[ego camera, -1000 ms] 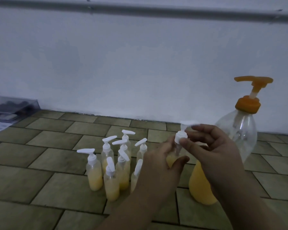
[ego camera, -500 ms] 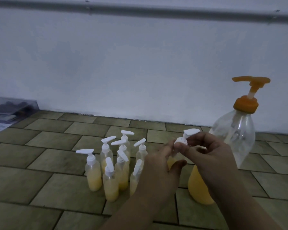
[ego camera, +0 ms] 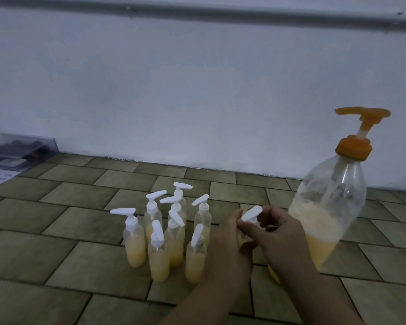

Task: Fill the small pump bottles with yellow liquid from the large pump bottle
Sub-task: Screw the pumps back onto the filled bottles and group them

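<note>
My left hand (ego camera: pixel 225 252) is wrapped around a small clear bottle (ego camera: pixel 242 241) holding yellow liquid; most of its body is hidden by my fingers. My right hand (ego camera: pixel 277 233) pinches that bottle's white pump cap (ego camera: pixel 251 213) at the collar. Just right of my hands stands the large clear pump bottle (ego camera: pixel 331 207) with an orange pump head (ego camera: pixel 361 114), yellow liquid filling its lower part. To the left, several small pump bottles (ego camera: pixel 164 233) with white tops stand in a cluster on the tiled floor, each partly filled with yellow liquid.
A white wall (ego camera: pixel 197 90) rises behind the tiled floor (ego camera: pixel 56 231), with a grey pipe (ego camera: pixel 197 10) running along its top. A clear plastic box (ego camera: pixel 19 148) with dark items sits at the far left by the wall.
My right hand has turned the white pump cap on the small bottle, so its spout now points up to the right. Both hands have sunk slightly lower.
</note>
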`<act>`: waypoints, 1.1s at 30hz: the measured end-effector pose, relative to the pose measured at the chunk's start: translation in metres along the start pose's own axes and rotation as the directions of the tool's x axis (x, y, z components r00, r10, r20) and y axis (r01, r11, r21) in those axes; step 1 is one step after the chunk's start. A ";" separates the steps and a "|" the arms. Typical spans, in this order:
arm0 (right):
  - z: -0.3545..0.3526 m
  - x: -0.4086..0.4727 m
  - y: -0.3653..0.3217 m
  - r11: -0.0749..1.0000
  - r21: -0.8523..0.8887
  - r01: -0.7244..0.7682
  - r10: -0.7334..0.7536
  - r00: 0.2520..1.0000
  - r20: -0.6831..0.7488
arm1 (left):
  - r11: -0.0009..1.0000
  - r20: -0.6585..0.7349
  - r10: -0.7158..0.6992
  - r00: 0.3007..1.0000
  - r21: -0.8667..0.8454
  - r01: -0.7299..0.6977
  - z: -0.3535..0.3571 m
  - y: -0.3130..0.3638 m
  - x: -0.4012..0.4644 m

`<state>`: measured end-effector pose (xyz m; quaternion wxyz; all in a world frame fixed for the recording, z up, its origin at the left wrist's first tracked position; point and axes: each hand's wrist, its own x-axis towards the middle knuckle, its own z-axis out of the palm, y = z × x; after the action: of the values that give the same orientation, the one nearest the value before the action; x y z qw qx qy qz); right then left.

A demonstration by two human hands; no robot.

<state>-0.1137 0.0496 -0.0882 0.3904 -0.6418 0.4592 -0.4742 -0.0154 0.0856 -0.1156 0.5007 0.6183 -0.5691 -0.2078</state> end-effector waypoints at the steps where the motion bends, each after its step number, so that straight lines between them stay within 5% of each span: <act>1: 0.001 -0.001 0.001 1.000 -0.016 -0.009 0.010 0.999 0.045 | 1.000 0.003 -0.020 1.000 -0.021 0.020 0.002 -0.003 -0.002; 4: 0.001 -0.002 0.006 0.996 -0.083 0.026 -0.014 0.990 0.140 | 0.992 0.018 -0.093 0.995 -0.088 0.094 0.005 -0.008 -0.003; 9: 0.014 -0.003 0.023 0.976 -0.219 0.002 -0.014 0.998 -0.054 | 0.989 -0.038 -0.142 0.989 -0.050 0.140 0.015 -0.013 -0.004; 14: 0.021 0.004 0.023 0.963 -0.263 0.063 -0.052 0.997 0.049 | 0.971 -0.072 -0.240 0.968 -0.035 0.238 0.016 -0.022 0.004; 18: 0.024 0.008 0.030 0.917 -0.397 0.046 -0.063 0.998 -0.030 | 0.958 -0.067 -0.284 0.956 -0.056 0.281 0.021 -0.024 0.005; 22: 0.031 0.006 0.030 0.906 -0.424 -0.004 -0.042 0.994 -0.100 | 0.951 -0.074 -0.311 0.948 -0.016 0.310 0.026 -0.022 0.003; 26: 0.026 0.010 0.019 0.925 -0.379 0.012 -0.014 1.000 -0.002 | 0.928 -0.027 -0.372 0.928 0.028 0.372 0.023 -0.020 0.003; 33: 0.020 0.014 0.008 0.905 -0.424 -0.030 0.065 0.995 0.069 | 0.951 0.076 -0.274 0.959 0.171 0.259 -0.039 0.021 -0.011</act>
<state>-0.0947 0.0356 -0.0973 0.2722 -0.7185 0.5499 -0.3275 0.0030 0.1134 -0.0849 0.3883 0.7163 -0.5192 -0.2580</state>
